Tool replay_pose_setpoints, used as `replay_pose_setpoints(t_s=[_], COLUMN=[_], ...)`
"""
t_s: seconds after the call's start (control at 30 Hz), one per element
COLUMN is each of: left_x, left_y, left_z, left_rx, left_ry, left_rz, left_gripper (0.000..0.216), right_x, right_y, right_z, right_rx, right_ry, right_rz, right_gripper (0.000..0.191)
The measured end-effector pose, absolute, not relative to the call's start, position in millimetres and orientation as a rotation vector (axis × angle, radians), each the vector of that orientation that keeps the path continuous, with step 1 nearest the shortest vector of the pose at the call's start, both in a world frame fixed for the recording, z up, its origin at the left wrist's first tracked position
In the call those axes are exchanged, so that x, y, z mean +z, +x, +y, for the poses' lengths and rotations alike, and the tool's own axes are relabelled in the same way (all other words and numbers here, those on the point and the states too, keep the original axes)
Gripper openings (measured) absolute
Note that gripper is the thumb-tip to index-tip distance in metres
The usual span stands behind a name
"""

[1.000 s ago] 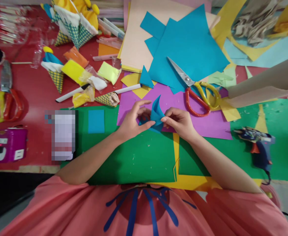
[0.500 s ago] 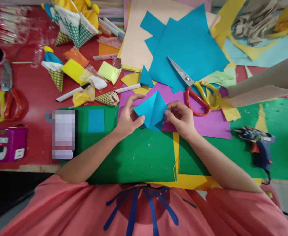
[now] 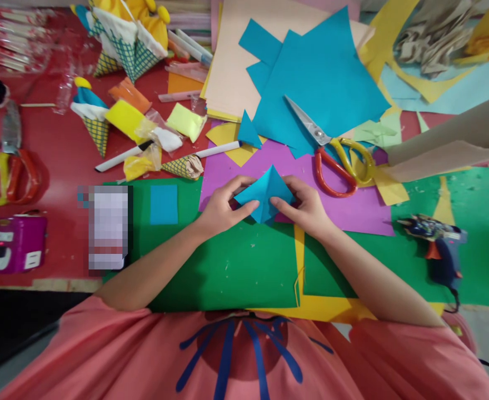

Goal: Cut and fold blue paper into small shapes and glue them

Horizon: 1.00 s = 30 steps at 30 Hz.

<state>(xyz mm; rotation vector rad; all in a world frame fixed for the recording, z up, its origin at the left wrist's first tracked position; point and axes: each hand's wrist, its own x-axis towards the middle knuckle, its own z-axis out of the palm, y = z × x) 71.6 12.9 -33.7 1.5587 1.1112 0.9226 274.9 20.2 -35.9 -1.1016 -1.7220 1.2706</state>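
Between my hands is a creased piece of blue paper (image 3: 265,191), its middle fold running up to a peak. My left hand (image 3: 225,208) grips the left side, thumb in front and fingers behind. On the right side my right hand (image 3: 305,205) holds it likewise, its thumb pressed near the crease. The fingers behind the paper are partly hidden. Beneath lie purple paper (image 3: 348,214) and green sheets (image 3: 228,266). Scissors (image 3: 332,153) with red and yellow handles rest beyond my right hand, and a small blue square (image 3: 163,204) lies left of my left hand.
Large blue sheets (image 3: 319,72) lie on peach paper at the back. A glue gun (image 3: 440,244) rests at right, near a paper roll (image 3: 448,133). On the left are a phone (image 3: 109,228), more scissors (image 3: 10,155), a purple box (image 3: 15,244), clay packets (image 3: 131,119) and small cones (image 3: 90,116).
Both hands and the blue paper have shifted slightly right. The right hand's thumb has moved from the paper's edge onto its front, and the paper's peak sits lower.
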Motion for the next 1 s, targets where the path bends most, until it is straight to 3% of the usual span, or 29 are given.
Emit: replay_pose_setpoints(t_s=[0.27,0.8,1.0], left_x=[-33.1,-28.1,-29.5], left_y=[70.6,67.4,67.9], left_z=[14.4,16.4,14.1], left_rx=[0.916,0.868,0.853], left_ry=[1.416,1.464,1.522], left_rz=[1.131,1.079,1.058], left_gripper=[0.024,0.022,0.015], right_x=[-37.0,-31.6,-33.8], right_y=[275.8,277.9,278.4], right_z=[21.7,24.0,24.6], right_rx=[1.329,1.474,1.460], right_ry=[-1.046,-0.933,-0.983], right_rz=[-1.641,-1.518,-1.523], right_gripper=[0.014,0.020,0.012])
